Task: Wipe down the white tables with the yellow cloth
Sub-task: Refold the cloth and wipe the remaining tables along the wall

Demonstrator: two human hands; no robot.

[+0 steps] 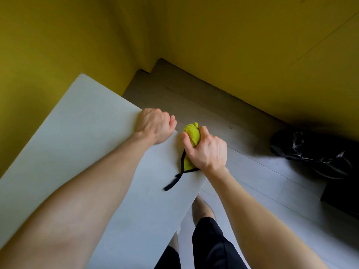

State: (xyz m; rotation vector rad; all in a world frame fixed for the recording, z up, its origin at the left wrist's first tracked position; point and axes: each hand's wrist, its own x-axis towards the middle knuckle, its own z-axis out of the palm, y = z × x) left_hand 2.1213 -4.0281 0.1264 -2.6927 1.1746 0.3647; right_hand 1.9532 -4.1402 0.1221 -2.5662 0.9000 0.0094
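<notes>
A white table [81, 133] fills the left and centre of the head view, its right edge running diagonally. My right hand [206, 150] grips a bunched yellow cloth [192, 133] with black trim against that right edge. A black strap of the cloth trails on the tabletop below the hand. My left hand [155, 125] sits just left of the cloth at the same edge, fingers curled over the table's rim.
Yellow walls [233, 35] close in behind and to the left of the table. Grey wood floor [252, 181] lies to the right. A black bag [310, 150] and a dark box sit on the floor at far right. My legs stand below the table edge.
</notes>
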